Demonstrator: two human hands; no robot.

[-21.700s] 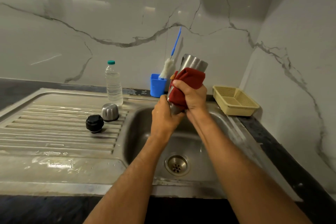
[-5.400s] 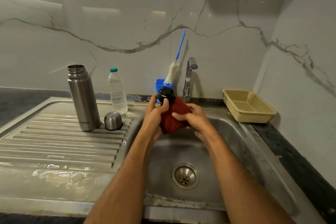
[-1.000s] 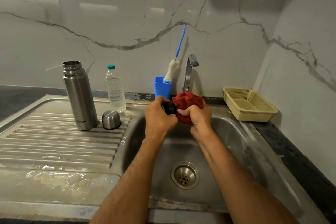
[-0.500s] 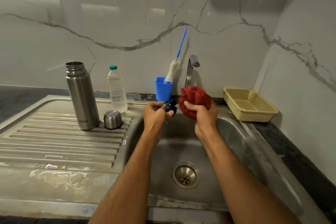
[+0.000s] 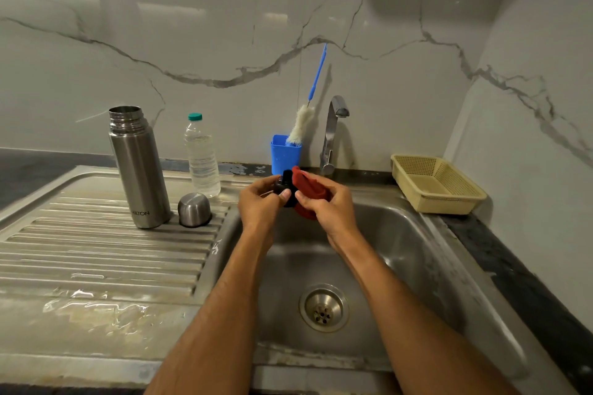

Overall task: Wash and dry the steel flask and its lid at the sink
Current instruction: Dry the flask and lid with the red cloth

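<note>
Over sink (image 5: 417, 253), hands press cloth (image 5: 308, 189) against lid (image 5: 286, 184).

White marble-look wall panels (image 5: 224, 26) with grey veins covered the back and right side, meeting in a corner. Glossy surface caught soft rectangular light reflections; a darker shadow patch sat upper right. Dark speckled stone countertop (image 5: 513, 269) ran along the right and behind, left. Steel drainboard (image 5: 96, 253) was ribbed, with wet patches near the front edge. Overall lighting was dim and greenish.
</note>
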